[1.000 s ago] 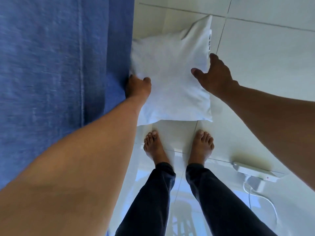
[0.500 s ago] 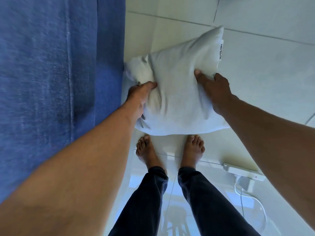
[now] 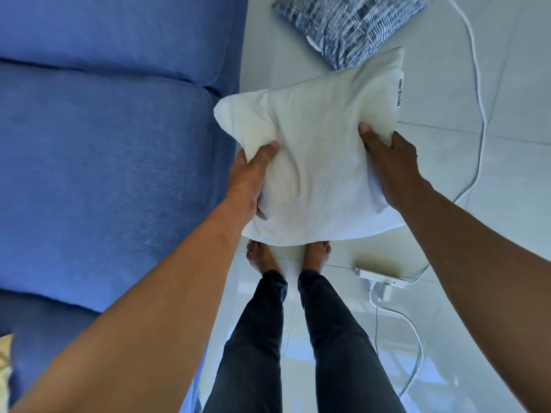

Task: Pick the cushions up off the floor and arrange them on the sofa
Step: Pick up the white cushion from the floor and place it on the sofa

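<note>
Printed on a small side tag (image 3: 399, 92) at the 1 o'clock edge of the white cushion (image 3: 313, 162): black capitals, partly blurred, seemingly "PROPETBLOMMA". No other writing legible.

Left hand (image 3: 249, 177) clamped on the 9 o'clock edge of the white cushion, thumb pressed onto the top face, remaining fingers hidden underneath. Right hand (image 3: 390, 165) gripping the 3 o'clock edge likewise, thumb on top and fingers curled around the side, fabric dented under both thumbs. Held up between the two hands above bare feet (image 3: 287, 254), clear of the white tiled floor (image 3: 507, 162), with the 10 o'clock corner just overlapping the front edge of the blue sofa (image 3: 104, 162).

At 12 o'clock from the held one, a blue-and-white patterned cushion (image 3: 348, 22) lying on the tiles, close beside the sofa front. At 4 o'clock, a white power strip (image 3: 384, 277) on the floor, its white cable (image 3: 474, 84) looping off toward 1 o'clock. At 8 o'clock, at the frame edge, a sliver of pale yellow fabric (image 3: 4, 362) against the sofa.
</note>
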Available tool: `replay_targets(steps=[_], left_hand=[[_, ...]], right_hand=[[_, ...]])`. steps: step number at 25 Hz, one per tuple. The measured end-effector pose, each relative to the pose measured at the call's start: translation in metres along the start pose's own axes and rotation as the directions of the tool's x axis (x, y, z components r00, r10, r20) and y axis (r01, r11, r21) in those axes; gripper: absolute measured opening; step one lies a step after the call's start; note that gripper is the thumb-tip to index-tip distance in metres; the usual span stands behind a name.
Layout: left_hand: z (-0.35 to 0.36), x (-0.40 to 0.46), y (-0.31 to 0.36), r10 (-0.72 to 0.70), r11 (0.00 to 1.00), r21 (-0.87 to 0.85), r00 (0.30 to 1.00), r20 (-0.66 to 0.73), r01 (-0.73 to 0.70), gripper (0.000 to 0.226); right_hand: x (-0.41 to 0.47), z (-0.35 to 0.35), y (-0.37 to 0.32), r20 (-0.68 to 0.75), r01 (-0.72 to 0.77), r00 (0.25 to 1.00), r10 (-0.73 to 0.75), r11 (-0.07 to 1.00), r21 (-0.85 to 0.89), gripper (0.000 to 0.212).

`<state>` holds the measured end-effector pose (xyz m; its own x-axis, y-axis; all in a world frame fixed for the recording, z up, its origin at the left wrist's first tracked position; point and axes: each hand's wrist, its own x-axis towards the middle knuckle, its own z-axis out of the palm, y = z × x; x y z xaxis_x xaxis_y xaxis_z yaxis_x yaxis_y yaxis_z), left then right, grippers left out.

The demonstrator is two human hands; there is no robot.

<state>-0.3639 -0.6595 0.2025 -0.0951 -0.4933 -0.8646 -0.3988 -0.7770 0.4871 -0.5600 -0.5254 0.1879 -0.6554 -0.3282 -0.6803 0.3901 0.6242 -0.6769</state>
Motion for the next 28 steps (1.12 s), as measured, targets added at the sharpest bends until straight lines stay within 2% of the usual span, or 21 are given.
replay_targets(steps=[3, 7, 10, 12, 14, 16, 18, 23, 25, 28], left_hand=[[-0.018, -0.065, 0.045, 0.071, 0.995, -0.067, 0.997, -0.004, -0.071, 0.051], [-0.058, -0.134, 0.09, 0.096, 0.982, -0.16, 0.995, -0.012, -0.097, 0.062], [-0.094, -0.172, 0.106, 0.15, 0.964, -0.217, 0.988, -0.021, -0.151, 0.046], [-0.125, -0.19, 0.11, 0.207, 0.942, -0.252, 0.975, -0.078, -0.221, 0.042], [-0.155, -0.201, 0.108, 0.271, 0.917, -0.255, 0.949, -0.162, -0.306, 0.049], [-0.184, -0.209, 0.104, 0.301, 0.898, -0.255, 0.923, -0.238, -0.359, 0.05], [-0.214, -0.214, 0.1, 0.298, 0.883, -0.278, 0.91, -0.29, -0.378, 0.043], [-0.306, -0.208, 0.104, 0.208, 0.83, -0.429, 0.911, -0.357, -0.358, 0.033], [-0.34, -0.205, 0.102, 0.178, 0.811, -0.456, 0.897, -0.406, -0.367, 0.031], [-0.395, -0.203, 0.093, 0.148, 0.77, -0.497, 0.87, -0.471, -0.4, 0.04]], right_hand=[[-0.054, -0.015, -0.054, 0.005, 0.033, 0.999, -0.034, 0.996, 0.079, 0.028], [-0.115, -0.018, -0.112, 0.059, 0.078, 0.994, -0.088, 0.984, 0.158, 0.029], [-0.146, -0.013, -0.144, 0.16, 0.091, 0.98, -0.119, 0.981, 0.173, 0.026], [-0.161, -0.006, -0.166, 0.236, 0.117, 0.96, -0.152, 0.981, 0.157, 0.031], [-0.17, 0.01, -0.188, 0.303, 0.152, 0.935, -0.187, 0.979, 0.136, 0.042], [-0.179, 0.034, -0.209, 0.368, 0.186, 0.906, -0.208, 0.978, 0.095, 0.046], [-0.19, 0.069, -0.229, 0.424, 0.225, 0.879, -0.217, 0.974, 0.033, 0.056], [-0.218, 0.184, -0.266, 0.501, 0.309, 0.836, -0.226, 0.947, -0.088, 0.087], [-0.23, 0.227, -0.277, 0.567, 0.319, 0.799, -0.199, 0.94, -0.121, 0.086], [-0.253, 0.29, -0.288, 0.647, 0.336, 0.751, -0.132, 0.92, -0.202, 0.088]])
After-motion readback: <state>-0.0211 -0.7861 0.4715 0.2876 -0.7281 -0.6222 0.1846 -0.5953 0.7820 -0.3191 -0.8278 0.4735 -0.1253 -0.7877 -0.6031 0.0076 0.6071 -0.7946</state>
